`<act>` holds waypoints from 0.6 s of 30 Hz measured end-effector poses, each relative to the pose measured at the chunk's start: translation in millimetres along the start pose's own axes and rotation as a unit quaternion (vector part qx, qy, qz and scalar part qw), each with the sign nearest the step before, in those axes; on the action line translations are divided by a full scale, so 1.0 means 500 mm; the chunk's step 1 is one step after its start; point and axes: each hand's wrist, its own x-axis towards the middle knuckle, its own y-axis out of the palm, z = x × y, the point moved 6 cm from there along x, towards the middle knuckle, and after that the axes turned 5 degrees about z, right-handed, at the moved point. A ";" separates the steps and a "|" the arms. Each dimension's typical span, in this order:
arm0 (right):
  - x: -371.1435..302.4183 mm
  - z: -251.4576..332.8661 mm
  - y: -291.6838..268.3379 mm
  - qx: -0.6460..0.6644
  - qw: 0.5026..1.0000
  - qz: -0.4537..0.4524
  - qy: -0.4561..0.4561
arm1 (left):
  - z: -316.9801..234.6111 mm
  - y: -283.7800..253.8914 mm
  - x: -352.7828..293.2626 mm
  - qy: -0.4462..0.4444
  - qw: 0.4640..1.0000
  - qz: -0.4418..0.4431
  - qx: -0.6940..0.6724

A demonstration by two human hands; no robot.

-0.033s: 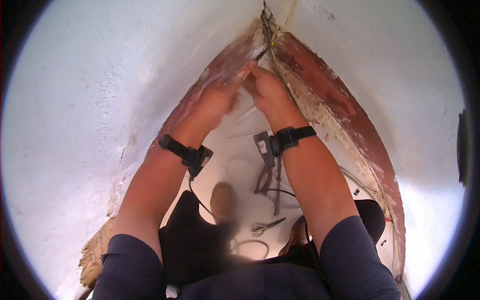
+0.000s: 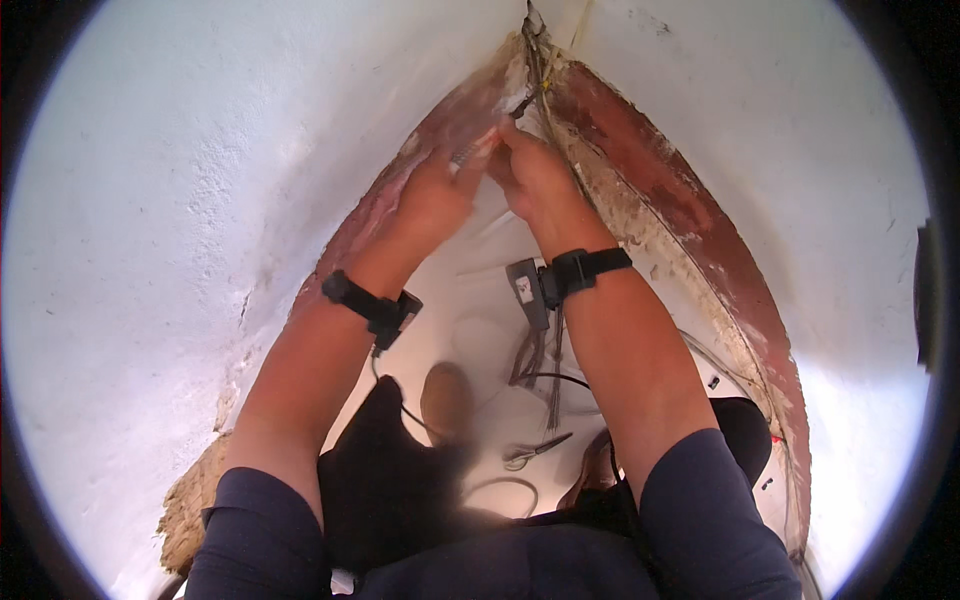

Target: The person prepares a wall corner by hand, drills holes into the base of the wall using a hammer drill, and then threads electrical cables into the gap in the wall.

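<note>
Close to the far point of the narrow space, my two hands meet at their fingertips. My left hand (image 2: 440, 195) is closed, fingers bent in, with a small grey ribbed piece (image 2: 462, 156) showing beside them; its kind is unclear. My right hand (image 2: 535, 170) pinches near a short dark cable (image 2: 522, 106), which runs from the fingertips up to a bundle of cables (image 2: 538, 60) in the corner. What lies between the fingertips is mostly hidden and slightly blurred. A yellow bit (image 2: 546, 86) marks the bundle just above.
Curved white walls (image 2: 150, 200) close in on both sides, edged by reddish-brown strips (image 2: 700, 210). Scissors (image 2: 530, 455), a bundle of thin dark strands (image 2: 554, 400) and a dark-handled tool (image 2: 526, 360) lie on the white floor. Rough tan material (image 2: 195, 505) sits at lower left.
My left hand has turned and shifted slightly, and the grey ribbed piece now shows beside its fingers. My right hand has hardly moved.
</note>
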 end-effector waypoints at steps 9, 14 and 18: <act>-0.034 0.016 -0.001 -0.040 0.999 -0.002 -0.005 | 0.048 0.044 -0.008 -0.216 0.899 0.149 -0.352; -0.016 0.011 0.026 -0.022 1.000 -0.005 -0.016 | 0.018 0.007 0.001 0.157 0.958 -0.085 0.226; -0.016 0.017 -0.007 -0.059 0.998 0.006 -0.018 | 0.063 0.052 -0.009 -0.263 0.862 0.158 -0.404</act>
